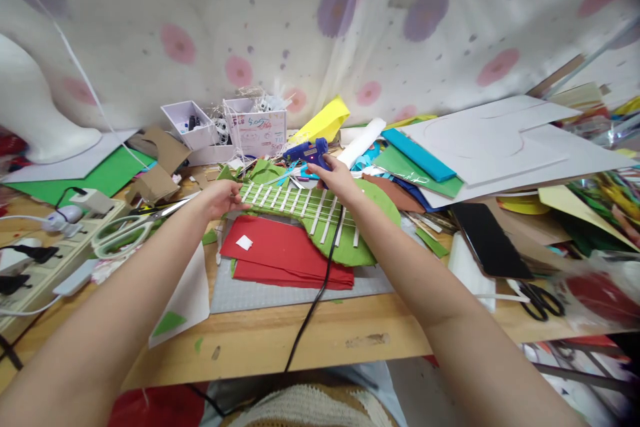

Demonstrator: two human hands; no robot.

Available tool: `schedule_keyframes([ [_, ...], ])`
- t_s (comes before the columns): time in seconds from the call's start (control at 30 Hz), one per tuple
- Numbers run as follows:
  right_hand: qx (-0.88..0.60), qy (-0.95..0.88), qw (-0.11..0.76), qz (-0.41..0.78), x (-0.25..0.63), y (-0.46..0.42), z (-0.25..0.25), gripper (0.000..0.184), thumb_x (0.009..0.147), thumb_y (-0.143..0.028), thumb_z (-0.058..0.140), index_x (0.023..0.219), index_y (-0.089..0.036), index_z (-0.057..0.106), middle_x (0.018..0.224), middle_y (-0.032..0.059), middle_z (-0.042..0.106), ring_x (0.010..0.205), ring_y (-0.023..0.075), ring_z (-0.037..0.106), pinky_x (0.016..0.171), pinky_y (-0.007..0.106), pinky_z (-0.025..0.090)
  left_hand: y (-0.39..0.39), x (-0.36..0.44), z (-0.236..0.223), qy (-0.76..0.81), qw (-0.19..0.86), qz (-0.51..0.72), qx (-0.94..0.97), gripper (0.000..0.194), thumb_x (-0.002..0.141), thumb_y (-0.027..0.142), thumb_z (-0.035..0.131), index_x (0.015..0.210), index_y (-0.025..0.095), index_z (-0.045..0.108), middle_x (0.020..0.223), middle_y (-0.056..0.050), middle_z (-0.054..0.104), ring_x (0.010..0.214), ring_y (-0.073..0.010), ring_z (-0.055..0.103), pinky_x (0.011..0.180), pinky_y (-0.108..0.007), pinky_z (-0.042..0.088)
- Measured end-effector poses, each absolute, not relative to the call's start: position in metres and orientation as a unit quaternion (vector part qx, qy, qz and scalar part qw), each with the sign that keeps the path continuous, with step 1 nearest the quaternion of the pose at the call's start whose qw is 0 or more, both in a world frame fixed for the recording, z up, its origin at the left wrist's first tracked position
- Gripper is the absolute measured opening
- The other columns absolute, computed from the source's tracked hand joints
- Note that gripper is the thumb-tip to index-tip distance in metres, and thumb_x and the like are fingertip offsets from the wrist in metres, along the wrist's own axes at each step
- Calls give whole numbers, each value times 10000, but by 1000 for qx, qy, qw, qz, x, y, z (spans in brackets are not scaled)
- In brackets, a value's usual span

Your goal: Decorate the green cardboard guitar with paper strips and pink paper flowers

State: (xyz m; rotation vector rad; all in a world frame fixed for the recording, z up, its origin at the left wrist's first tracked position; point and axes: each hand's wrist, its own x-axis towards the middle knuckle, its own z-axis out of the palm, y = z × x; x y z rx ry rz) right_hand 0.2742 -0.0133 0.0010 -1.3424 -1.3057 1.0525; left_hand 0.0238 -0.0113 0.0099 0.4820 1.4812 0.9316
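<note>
A green guitar-shaped craft piece (pixel 380 203) with white crossbars and thin strings along its neck lies over folded red felt (pixel 280 247). My left hand (pixel 225 199) is at the tip of the neck, fingers curled around the end. In my right hand (pixel 337 177) is a blue glue gun (pixel 307 150), gripped above the guitar's body. The glue gun points left, and its black cord runs down over the guitar and the table edge. A small white scrap (pixel 245 242) rests on the red felt. Beneath is a grey cutting mat (pixel 240 297).
To the left are scissors with pale handles (pixel 123 237) and a power strip (pixel 65 260) with plugs. White boxes (pixel 257 130) stand at the back. On the right lie a phone (pixel 490 240), black scissors (pixel 543 300) and white boards (pixel 480 140).
</note>
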Motion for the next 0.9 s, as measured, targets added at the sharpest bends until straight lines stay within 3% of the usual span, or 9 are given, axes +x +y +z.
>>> schedule_keyframes([
  [0.17,-527,-514,486,471,266,-15,1,244,808,-313,676,972,-183,551,827,17,705,429,48,495,452,212,466,-6,18,12,583,649,480,93,545,553,-95,420,1043,118,528,790,1,519,396,-23,366,511,-229,572],
  [0.3,-491,-478,499,530,255,-12,2,254,816,-335,677,962,-223,501,857,-7,680,530,75,608,563,227,545,-1,17,11,570,650,498,64,587,541,-90,409,1079,130,493,854,-27,541,429,-35,448,506,-224,567],
  [0.47,-367,-439,502,648,220,-6,8,290,812,-263,648,991,-261,419,977,-24,653,726,114,708,725,297,603,-4,17,8,581,657,471,93,615,508,-69,416,1089,103,526,733,13,500,385,-42,394,493,-248,569],
  [0.57,-410,-479,487,604,205,3,11,270,753,-137,625,941,-235,458,920,-30,652,708,98,684,670,244,586,-11,20,9,608,645,435,158,644,486,-74,413,1088,115,545,660,42,466,377,-54,362,469,-257,561],
  [0.67,-501,-526,472,500,210,12,13,308,675,-47,613,910,-214,508,802,-34,635,641,90,628,567,192,528,-17,24,10,623,627,419,208,678,476,-80,423,1102,147,551,704,24,543,395,-65,360,463,-272,560],
  [0.8,-547,-559,431,451,258,12,22,261,709,-170,680,932,-197,546,626,-28,595,466,109,518,450,243,458,-18,24,10,628,620,416,220,671,476,-73,436,1092,161,564,760,5,587,414,-66,350,494,-285,571],
  [0.9,-562,-603,395,407,311,0,33,250,722,-292,733,896,-176,595,539,-25,552,443,115,482,473,278,458,-16,25,11,630,618,417,220,615,494,-87,434,1044,161,552,740,13,550,424,-64,351,488,-272,564],
])
